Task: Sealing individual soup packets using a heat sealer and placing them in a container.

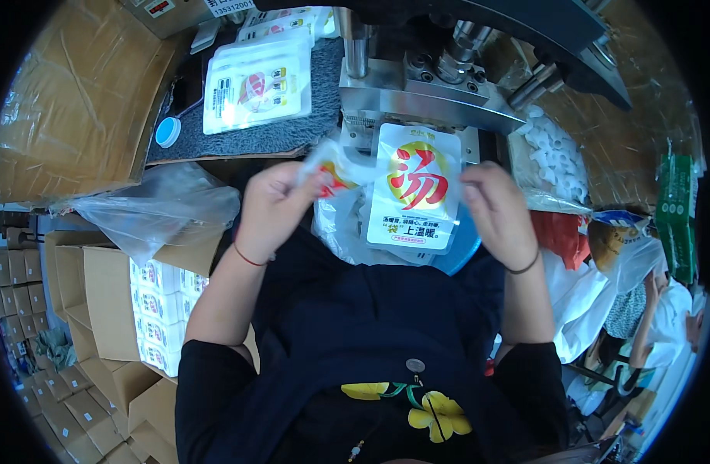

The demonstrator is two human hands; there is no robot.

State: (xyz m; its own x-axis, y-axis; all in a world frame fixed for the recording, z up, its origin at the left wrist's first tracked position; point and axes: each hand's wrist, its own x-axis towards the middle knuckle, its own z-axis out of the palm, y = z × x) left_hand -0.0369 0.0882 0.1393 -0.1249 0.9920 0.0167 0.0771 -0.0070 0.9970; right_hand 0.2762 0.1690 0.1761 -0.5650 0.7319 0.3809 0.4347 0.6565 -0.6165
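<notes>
My left hand (281, 197) is closed on a small white packet (333, 176) with red and yellow print, smeared by motion. In front of me a flat white pouch (414, 203) stands below the metal press, showing a large red character over a yellow circle. At its right edge my right hand (498, 205) is closed, fingertips against the edge in what looks like a pinch. Behind and below this pouch lie more white pouches (343, 228), partly hidden, with the rim of a blue basin (465, 249) showing beside them.
The metal press (440, 97) stands just beyond my hands. Stacked printed pouches (258, 81) and a blue-white cap (168, 132) rest on a grey fabric mat at far left. White spouts (552, 151) fill a bag at right. An open carton (111, 301) holds packed pouches at left.
</notes>
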